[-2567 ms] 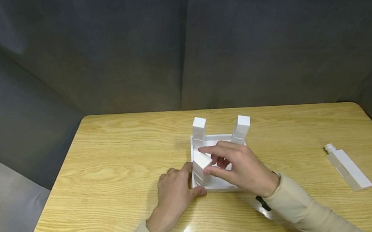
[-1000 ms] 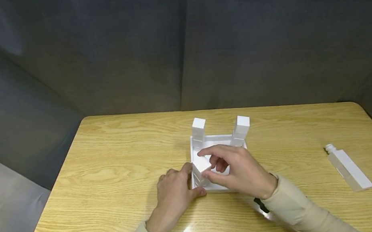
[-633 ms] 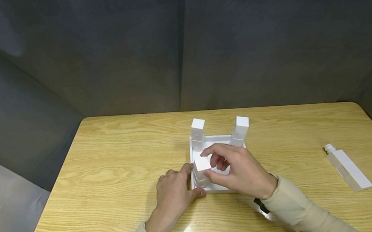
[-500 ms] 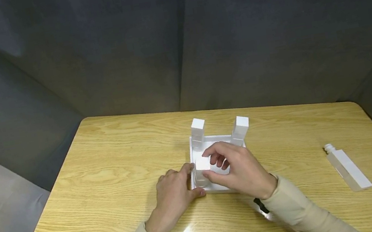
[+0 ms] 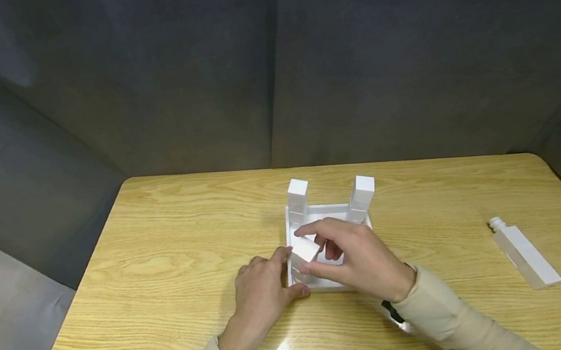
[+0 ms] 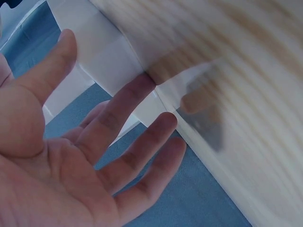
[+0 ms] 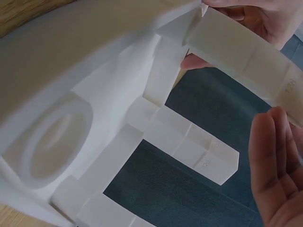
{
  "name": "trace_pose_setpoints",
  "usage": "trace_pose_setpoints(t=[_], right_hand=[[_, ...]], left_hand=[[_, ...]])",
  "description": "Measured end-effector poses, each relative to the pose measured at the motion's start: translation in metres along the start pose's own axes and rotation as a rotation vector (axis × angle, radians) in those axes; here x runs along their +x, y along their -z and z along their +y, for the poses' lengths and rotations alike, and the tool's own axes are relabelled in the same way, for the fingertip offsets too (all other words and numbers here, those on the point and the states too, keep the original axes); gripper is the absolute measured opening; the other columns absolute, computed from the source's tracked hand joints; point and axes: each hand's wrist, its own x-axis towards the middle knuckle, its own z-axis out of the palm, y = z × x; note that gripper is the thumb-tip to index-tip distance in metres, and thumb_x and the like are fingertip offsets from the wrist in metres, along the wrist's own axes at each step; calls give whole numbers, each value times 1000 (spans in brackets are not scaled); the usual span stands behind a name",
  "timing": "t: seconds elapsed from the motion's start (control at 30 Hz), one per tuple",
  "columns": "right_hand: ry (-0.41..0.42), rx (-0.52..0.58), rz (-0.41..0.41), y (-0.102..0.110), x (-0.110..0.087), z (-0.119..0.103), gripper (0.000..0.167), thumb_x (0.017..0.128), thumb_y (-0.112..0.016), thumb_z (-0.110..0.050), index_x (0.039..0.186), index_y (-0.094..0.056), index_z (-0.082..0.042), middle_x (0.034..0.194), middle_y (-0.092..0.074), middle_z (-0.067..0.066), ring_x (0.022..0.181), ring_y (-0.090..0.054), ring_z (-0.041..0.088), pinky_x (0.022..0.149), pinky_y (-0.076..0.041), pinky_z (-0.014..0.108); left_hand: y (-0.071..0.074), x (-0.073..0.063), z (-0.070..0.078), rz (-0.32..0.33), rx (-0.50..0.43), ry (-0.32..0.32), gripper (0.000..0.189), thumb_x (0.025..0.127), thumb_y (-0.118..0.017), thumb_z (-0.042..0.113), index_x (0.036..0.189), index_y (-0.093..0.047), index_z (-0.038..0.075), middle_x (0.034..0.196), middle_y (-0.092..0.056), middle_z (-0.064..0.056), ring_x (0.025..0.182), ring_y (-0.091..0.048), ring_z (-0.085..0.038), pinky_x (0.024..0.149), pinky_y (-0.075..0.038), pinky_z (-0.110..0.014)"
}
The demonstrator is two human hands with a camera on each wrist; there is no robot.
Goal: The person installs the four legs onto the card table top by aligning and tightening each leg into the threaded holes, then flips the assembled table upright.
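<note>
- Right hand (image 5: 359,257) pinches white post (image 5: 305,250) at frame centre, tilted over the white base (image 5: 326,212) near-left corner socket.
- Left hand (image 5: 263,291), fingers straight, braces base's left edge against sliding.

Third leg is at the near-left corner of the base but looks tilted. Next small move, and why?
Probably tip the leg upright and press it down. The right hand pinches it tilted at the near-left corner of the white base, while the two far legs stand upright. The left hand rests against the base's left edge, bracing it.
</note>
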Motion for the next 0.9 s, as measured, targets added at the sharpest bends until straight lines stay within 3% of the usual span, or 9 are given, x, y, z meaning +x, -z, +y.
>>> trace_pose_setpoints(t=[0.23, 0.57, 0.9], right_hand=[[42, 19, 6, 0, 0, 2, 47, 83, -96, -9, 126, -76, -6, 90, -68, -5, 71, -63, 7, 64, -57, 26], [29, 38, -4, 2, 0, 2, 39, 88, -79, 4, 125, -75, -4, 91, -71, -6, 78, -68, 9, 66, -61, 28], [-21, -2, 17, 1, 0, 0, 32, 86, -89, -7, 113, -73, -8, 84, -68, -4, 73, -67, 12, 62, -60, 34]], left_hand=[[0, 0, 0, -3, -8, 0, 75, 72, -102, 36, 131, -72, 1, 98, -78, -13, 93, -73, -34, 82, -58, -53], [0, 0, -1, 3, 1, 7, 76, 71, -102, 38, 131, -72, 3, 102, -79, -14, 93, -73, -33, 80, -57, -51], [0, 0, 0, 1, 11, 5, 77, 73, -101, 40, 134, -72, 4, 103, -80, -13, 95, -73, -33, 81, -57, -50]])
